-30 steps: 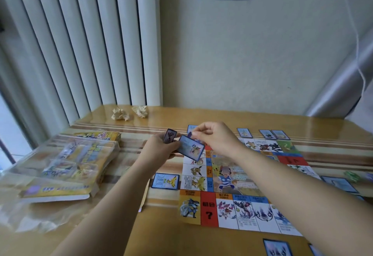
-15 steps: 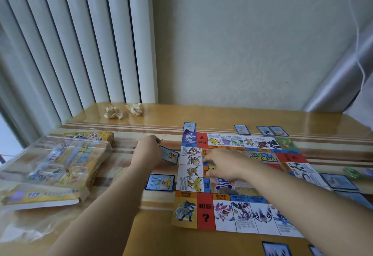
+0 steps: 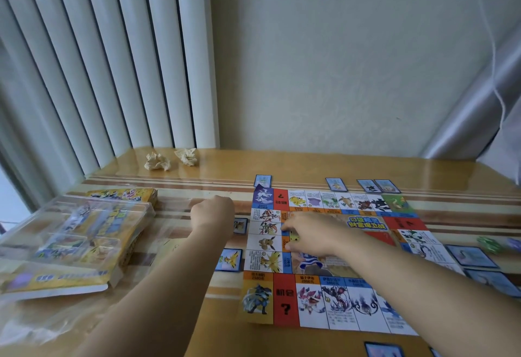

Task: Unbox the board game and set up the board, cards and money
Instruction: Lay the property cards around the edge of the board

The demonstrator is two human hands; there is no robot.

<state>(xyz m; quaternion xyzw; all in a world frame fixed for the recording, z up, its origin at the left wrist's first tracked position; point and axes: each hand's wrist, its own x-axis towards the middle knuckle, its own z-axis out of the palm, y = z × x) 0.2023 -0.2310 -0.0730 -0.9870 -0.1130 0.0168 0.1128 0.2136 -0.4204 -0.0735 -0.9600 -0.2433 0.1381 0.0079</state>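
Flatly, the right hand (image 3: 310,237) presses relaxed fingers on the board (image 3: 324,306); the left hand (image 3: 212,213) is curled, perhaps gripping the card (image 3: 240,226) just right of it, though I cannot tell.

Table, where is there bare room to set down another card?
Bare wood along the far edge between the paper balls and the far card, and in front of the yellow-bird card beside the board. Crowded left by the box, right by cards.

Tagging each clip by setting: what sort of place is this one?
Probably a room at home: a glossy wooden table set against a plain wall, vertical blinds beside it, and a board game laid out.
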